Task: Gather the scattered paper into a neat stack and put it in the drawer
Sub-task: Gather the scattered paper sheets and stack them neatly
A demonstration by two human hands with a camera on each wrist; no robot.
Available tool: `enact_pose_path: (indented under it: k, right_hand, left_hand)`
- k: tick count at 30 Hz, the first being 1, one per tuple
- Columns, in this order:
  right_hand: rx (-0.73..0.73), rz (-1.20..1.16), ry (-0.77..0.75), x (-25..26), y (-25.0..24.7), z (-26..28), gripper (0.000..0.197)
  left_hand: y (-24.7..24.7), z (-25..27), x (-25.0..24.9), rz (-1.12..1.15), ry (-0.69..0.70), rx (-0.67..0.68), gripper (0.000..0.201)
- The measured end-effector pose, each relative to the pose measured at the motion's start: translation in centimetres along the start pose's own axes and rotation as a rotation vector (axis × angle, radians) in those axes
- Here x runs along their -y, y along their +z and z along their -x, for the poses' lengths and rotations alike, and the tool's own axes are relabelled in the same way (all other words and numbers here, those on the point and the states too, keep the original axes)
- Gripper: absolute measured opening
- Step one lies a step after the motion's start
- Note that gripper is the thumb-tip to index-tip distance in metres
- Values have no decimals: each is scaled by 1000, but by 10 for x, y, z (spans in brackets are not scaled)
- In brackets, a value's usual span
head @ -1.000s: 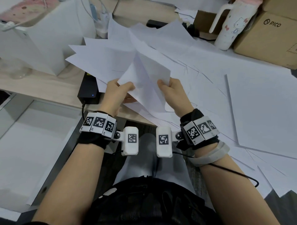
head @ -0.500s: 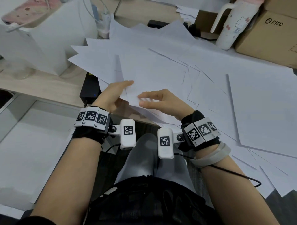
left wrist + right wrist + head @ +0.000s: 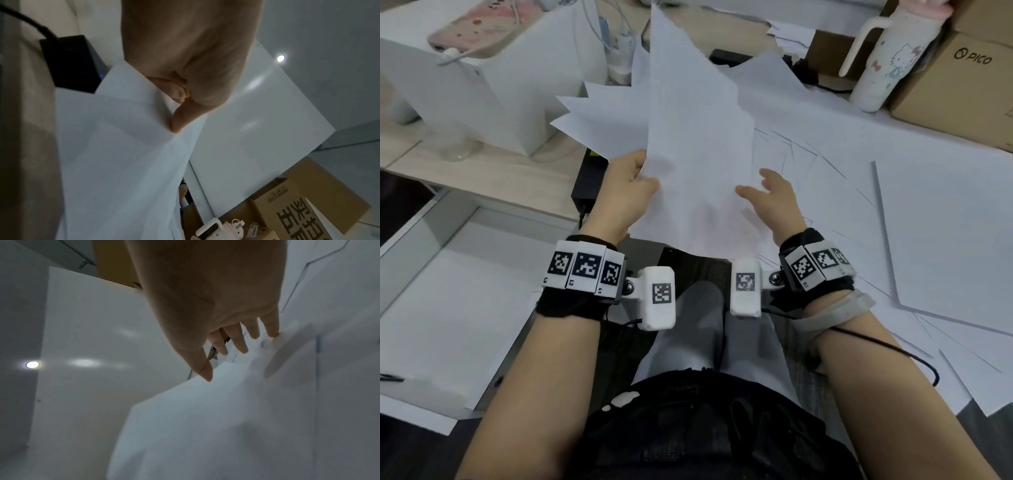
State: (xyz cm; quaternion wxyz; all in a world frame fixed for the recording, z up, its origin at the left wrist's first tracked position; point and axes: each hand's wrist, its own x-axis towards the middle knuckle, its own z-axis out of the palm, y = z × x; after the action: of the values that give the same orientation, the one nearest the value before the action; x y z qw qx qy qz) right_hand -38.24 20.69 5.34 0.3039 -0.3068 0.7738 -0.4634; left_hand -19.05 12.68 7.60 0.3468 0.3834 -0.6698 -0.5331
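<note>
Clearly the left hand (image 3: 627, 192) pinches a fanned bundle of sheets (image 3: 698, 150) by its near corner, thumb on top, lifting it off the desk so more can be added. Beside it the right hand (image 3: 770, 198) hovers, fingers spread and empty, likely ready to square the edges. Loose paper (image 3: 941, 240) covers the desk at right.

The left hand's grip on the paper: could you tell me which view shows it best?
The left wrist view: the left hand pinches the paper, thumb on top, seen close. The head view shows hand and whole sheets, though the paper hides the fingers. The right wrist view shows only paper.
</note>
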Motion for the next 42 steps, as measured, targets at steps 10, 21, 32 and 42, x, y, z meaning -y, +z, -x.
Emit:
enact_pose_path:
  k: [10,21,32,42]
  right_hand:
    - [107,-358,114,20,-13,-6,93]
    - [-108,-643,-247,34,-50,-33,18]
    - [-177,-552,-362,19,-76,-46,31]
    - [-121,-549,-261,2,-65,-51,31]
  left_hand:
    - [-7,5,-33,14,255,-30,41]
    - [16,-32,-32,114,185,-210,42]
    - [65,-73,-42,274,278,-231,35]
    - [89,-81,-29,325,150,-251,13]
